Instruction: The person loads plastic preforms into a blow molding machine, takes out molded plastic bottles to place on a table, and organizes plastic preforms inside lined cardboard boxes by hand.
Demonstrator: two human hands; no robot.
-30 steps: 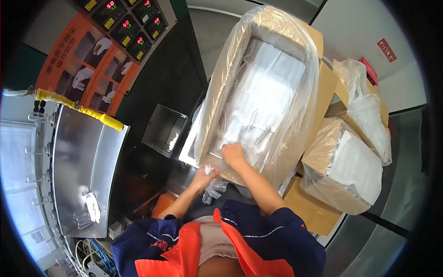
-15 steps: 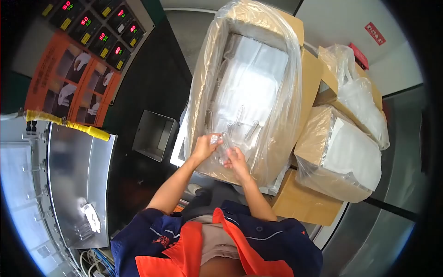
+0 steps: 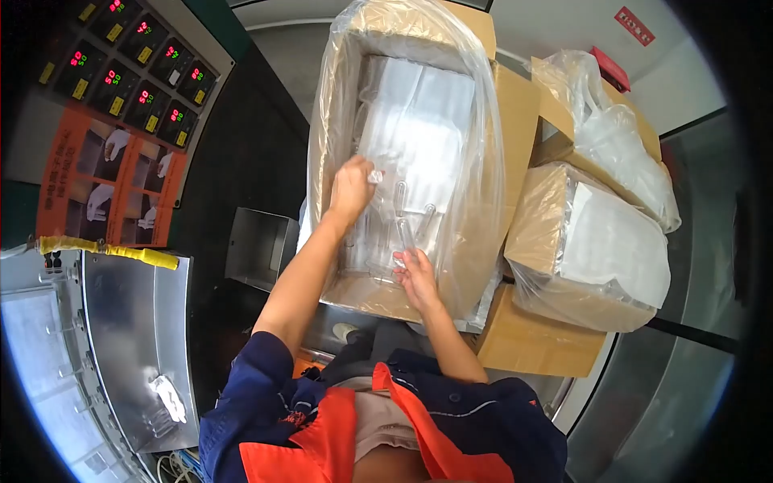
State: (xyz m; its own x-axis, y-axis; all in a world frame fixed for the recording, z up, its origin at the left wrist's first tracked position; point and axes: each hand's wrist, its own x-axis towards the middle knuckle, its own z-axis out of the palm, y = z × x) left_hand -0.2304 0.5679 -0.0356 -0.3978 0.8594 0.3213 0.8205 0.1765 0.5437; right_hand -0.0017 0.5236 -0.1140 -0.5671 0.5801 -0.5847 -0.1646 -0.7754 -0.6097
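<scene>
My left hand (image 3: pixel 353 191) is over the left side of the lined carton (image 3: pixel 316 173), fingers closed around a small clear plastic piece (image 3: pixel 375 176) whose shape I cannot make out. Nearer my body, my right hand (image 3: pixel 415 278) pinches a clear, round-ended plastic tube (image 3: pixel 405 232), tilted with its rounded end pointing away from me. Beyond it, similar clear tubes (image 3: pixel 428 216) lie on the white sheets (image 3: pixel 423 133) inside the carton. Loose clear plastic film (image 3: pixel 475 217) drapes over the carton's sides.
On the right stand a film-wrapped carton (image 3: pixel 535 233) and another bagged carton (image 3: pixel 632 173), above a closed brown box (image 3: pixel 547 338). To the left are an open metal box (image 3: pixel 250 249), a steel trough (image 3: pixel 129 322), a yellow-wrapped hose (image 3: pixel 145 256) and a controller panel (image 3: pixel 133 72).
My hands have moved apart. The left has gone forward and left with the small clear piece, while the right stays near the carton's front with its tube. The view has shifted slightly.
</scene>
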